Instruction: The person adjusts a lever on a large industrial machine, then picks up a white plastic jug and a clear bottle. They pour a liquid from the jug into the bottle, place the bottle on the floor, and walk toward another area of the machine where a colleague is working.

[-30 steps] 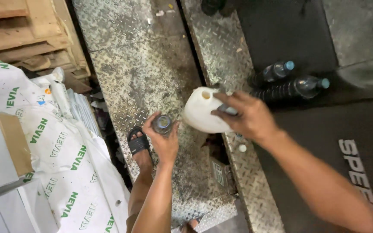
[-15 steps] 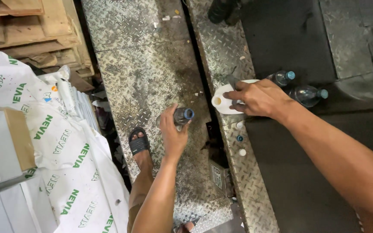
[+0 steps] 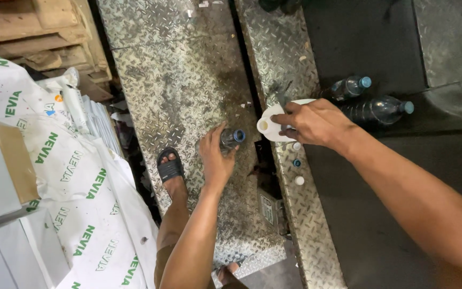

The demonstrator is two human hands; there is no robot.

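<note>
While your left forearm runs up from the bottom edge, your left hand [image 3: 216,159] sits low over the steel tread plate [image 3: 183,96], fingers curled round a small dark bottle [image 3: 231,138] with a blue rim at its mouth, thumb side toward the gap. Bottle lies tilted, mouth pointing right; most of its body is hidden by your fingers, so contents can't be read. Your foot in a black sandal [image 3: 170,168] is planted just left of that hand.

Right arm comes in from the lower right. Right hand [image 3: 312,123] clamps a white jug [image 3: 271,127] on the raised plate ledge, fingers pressed together over its top and handle; open neck faces left, toward the bottle but apart from it. Your hand covers much of the jug.

Three small caps [image 3: 296,162] lie on the ledge just below the jug. Farther right, two clear bottles [image 3: 376,109] with blue caps lie on dark ground. White printed sacks [image 3: 65,176] are cut off at left.
</note>
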